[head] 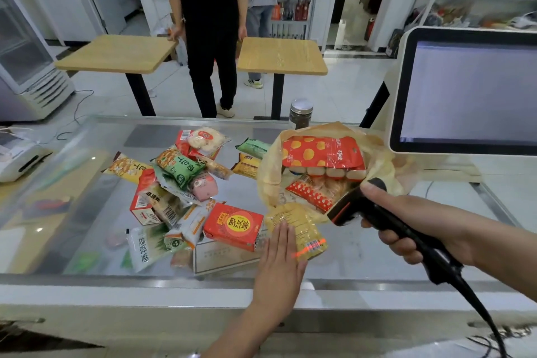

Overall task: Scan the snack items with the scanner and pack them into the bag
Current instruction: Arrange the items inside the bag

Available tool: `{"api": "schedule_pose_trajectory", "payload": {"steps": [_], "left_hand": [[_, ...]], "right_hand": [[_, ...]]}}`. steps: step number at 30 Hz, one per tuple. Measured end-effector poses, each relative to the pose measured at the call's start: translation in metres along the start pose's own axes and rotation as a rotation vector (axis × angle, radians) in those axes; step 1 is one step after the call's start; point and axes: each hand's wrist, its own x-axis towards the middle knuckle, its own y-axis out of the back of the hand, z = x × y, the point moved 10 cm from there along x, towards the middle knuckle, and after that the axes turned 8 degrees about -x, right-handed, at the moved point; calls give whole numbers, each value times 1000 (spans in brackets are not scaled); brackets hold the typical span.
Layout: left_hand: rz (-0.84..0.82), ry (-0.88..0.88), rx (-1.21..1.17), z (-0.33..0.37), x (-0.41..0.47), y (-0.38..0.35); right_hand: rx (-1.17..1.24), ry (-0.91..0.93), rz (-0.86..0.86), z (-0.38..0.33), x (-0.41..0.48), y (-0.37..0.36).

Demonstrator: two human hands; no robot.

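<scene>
Yellow snack packet (pixel 300 225) lies flat on the glass counter (pixel 87 189) at lower centre of the frame, its upper end just at the mouth of the bag (pixel 268 174). A red scan line glows across its lower end. The left hand (pixel 280 261) comes up from the bottom edge and presses on the packet's left side with straight, flat fingers. To the right, the right hand (pixel 406 227) is curled round the handle of the black scanner (pixel 353 206), whose head points down and left toward the packet; its cable (pixel 479 311) runs off to the lower right corner.

The thin yellowish bag sits open at centre right and holds a large red packet (pixel 319 151) with yellow dots and, below it, a red packet with white dots (pixel 308 193). Left of the bag a loose pile of snacks (pixel 177 171) spreads over the glass, with a red carton (pixel 234 225) just beside the left hand's fingertips. A white-framed screen (pixel 470 90) stands at the right edge
</scene>
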Motion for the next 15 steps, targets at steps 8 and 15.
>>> {"api": "schedule_pose_trajectory", "payload": {"steps": [8, 15], "left_hand": [[1, -3, -27, 1, -1, 2], [-35, 9, -37, -2, 4, 1]], "right_hand": [[-39, 17, -14, -1, -10, 4], [-20, 8, -14, 20, 24, 7]]}}
